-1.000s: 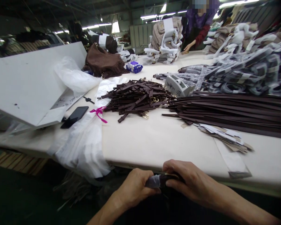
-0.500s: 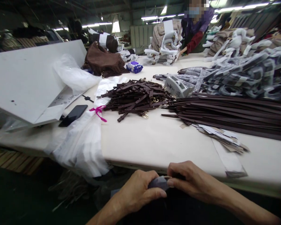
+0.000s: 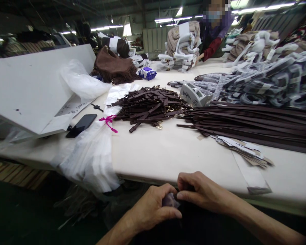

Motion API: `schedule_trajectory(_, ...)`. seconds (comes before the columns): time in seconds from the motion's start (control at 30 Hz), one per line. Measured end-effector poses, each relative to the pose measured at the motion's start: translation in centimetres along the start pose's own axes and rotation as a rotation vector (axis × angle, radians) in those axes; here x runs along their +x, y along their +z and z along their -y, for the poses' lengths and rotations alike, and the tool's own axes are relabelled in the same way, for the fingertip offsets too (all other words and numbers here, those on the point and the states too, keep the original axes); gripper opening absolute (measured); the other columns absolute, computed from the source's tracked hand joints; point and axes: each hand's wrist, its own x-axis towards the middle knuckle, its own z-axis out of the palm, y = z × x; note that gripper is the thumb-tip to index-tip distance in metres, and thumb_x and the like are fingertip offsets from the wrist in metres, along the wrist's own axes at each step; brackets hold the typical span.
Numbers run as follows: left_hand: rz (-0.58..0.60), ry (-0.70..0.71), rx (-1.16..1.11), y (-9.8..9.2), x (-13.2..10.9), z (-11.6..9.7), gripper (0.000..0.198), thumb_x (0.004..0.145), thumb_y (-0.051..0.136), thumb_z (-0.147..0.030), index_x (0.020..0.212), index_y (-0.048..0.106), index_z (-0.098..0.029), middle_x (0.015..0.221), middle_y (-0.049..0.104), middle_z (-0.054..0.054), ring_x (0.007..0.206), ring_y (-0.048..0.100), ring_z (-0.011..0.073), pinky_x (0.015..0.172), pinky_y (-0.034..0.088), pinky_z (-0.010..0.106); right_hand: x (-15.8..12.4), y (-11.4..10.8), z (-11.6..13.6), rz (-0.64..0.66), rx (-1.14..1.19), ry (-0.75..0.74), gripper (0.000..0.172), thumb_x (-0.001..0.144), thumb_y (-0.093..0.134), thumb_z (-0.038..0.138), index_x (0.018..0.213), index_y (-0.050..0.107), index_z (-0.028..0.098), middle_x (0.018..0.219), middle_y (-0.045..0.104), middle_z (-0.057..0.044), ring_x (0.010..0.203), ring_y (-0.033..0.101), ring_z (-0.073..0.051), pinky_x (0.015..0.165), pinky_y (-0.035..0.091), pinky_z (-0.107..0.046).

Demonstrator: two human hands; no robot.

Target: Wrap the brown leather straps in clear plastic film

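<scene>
Low in front of the table edge, my left hand (image 3: 151,206) is closed round a small greyish bundle (image 3: 170,200) in clear, crinkled plastic. Most of that bundle is hidden in the palm. My right hand (image 3: 197,190) is beside it, thumb and forefinger pinched at the bundle's far end, close to my left fingertips. What the right fingers grip is too small and dark to make out. Beyond my hands, a heap of short dark brown straps (image 3: 153,103) with gold clasps lies on the table (image 3: 153,153).
Long brown strips (image 3: 255,124) and paper slips (image 3: 242,149) lie to the right, plastic-wrapped straps (image 3: 272,81) behind. A tape dispenser (image 3: 196,95) stands by the heap. Plastic bags (image 3: 91,160) hang over the edge near a phone (image 3: 81,126). A co-worker (image 3: 215,34) reaches toward stacked bags.
My right hand has shifted slightly left and up along the bundle, closer to my left forefinger. Less of the bundle shows now, and its plastic looks more crumpled.
</scene>
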Motion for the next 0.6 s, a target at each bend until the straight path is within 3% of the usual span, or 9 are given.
schedule_trajectory(0.07,0.018,0.015,-0.027,-0.3,-0.3,0.2,0.026,0.074,0.065,-0.030,0.097,0.060,-0.018,0.071,0.050,-0.005,0.065,0.043,0.0090,0.058,0.031,0.017,-0.1,-0.5,-0.1,0.026,0.019,-0.025,0.008,0.080,0.056,0.023,0.084,0.052,0.017,0.068,0.053,0.005,0.060,0.044,-0.009,0.053,0.031,-0.019)
schedule_trajectory(0.2,0.016,-0.120,-0.014,-1.0,-0.7,0.2,0.032,0.072,0.067,-0.030,0.099,0.058,-0.019,0.066,0.048,-0.006,0.060,0.041,0.0085,0.053,0.028,0.017,-0.3,-1.7,0.0,0.061,-0.035,-0.010,0.007,0.079,0.055,0.020,0.084,0.050,0.018,0.065,0.049,0.006,0.058,0.041,-0.009,0.051,0.029,-0.019)
schedule_trajectory(0.33,0.075,-0.020,-0.023,-1.4,-0.8,-0.2,0.033,0.071,0.068,-0.031,0.100,0.059,-0.019,0.070,0.049,-0.006,0.062,0.040,0.0087,0.057,0.030,0.018,-0.2,-2.3,0.8,0.148,-0.026,-0.104,0.011,0.077,0.056,0.015,0.085,0.050,0.019,0.072,0.053,0.005,0.062,0.046,-0.009,0.055,0.033,-0.018)
schedule_trajectory(0.47,-0.043,-0.118,-0.023,-2.2,-1.3,-0.8,0.038,0.070,0.069,-0.031,0.103,0.056,-0.018,0.064,0.045,-0.007,0.057,0.037,0.0078,0.053,0.027,0.018,0.3,-3.4,2.0,0.127,0.002,-0.038,0.012,0.079,0.057,0.019,0.084,0.046,0.018,0.065,0.048,0.006,0.057,0.040,-0.008,0.050,0.032,-0.018)
schedule_trajectory(0.6,-0.064,-0.013,-0.083,-4.2,-2.2,-2.7,0.033,0.068,0.072,-0.030,0.095,0.059,-0.017,0.069,0.051,-0.006,0.062,0.041,0.0074,0.057,0.032,0.017,1.2,-4.9,4.3,0.183,0.032,-0.177,0.013,0.078,0.059,0.018,0.083,0.047,0.018,0.067,0.047,0.006,0.057,0.041,-0.007,0.049,0.032,-0.017)
